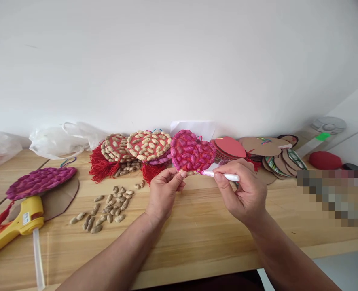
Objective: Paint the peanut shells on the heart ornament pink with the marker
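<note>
A heart-shaped board covered in peanuts (192, 151), mostly painted magenta, is held up in front of me. My left hand (163, 192) pinches its lower edge between thumb and fingers. A few peanuts along the bottom edge look pale. In my right hand (242, 188) is a white-handled paintbrush (221, 175), its magenta tip touching the board's lower right edge. Partly hidden behind that hand, a small pot (223, 162) shows pink at its rim.
Loose peanuts (113, 208) lie on the wooden table (197, 242). At left are a yellow glue gun (30, 214) and a magenta peanut board (42, 182). Pale peanut boards (150, 145) with red tassels stand behind. Cardboard shapes (260, 145) and a tape dispenser (321, 135) sit at right.
</note>
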A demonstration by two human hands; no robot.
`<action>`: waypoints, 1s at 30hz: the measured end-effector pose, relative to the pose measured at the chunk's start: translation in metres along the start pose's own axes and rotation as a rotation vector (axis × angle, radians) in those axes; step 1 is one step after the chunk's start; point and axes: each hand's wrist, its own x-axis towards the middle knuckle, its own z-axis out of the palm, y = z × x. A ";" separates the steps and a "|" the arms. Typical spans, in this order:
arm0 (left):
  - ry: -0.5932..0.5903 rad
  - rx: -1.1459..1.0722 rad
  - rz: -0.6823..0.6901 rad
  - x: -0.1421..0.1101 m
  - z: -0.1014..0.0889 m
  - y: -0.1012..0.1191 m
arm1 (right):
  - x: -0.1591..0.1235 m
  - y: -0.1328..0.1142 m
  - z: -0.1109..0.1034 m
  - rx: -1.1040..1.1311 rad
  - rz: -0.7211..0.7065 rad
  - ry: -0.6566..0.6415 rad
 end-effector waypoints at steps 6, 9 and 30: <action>-0.011 0.021 0.057 -0.002 0.001 0.000 | 0.001 0.001 0.001 0.018 0.025 -0.031; -0.011 0.033 0.073 -0.003 0.002 -0.001 | 0.001 0.000 0.002 0.017 0.025 -0.041; -0.012 0.127 0.143 -0.002 0.000 0.004 | 0.000 0.003 0.001 0.035 0.081 -0.030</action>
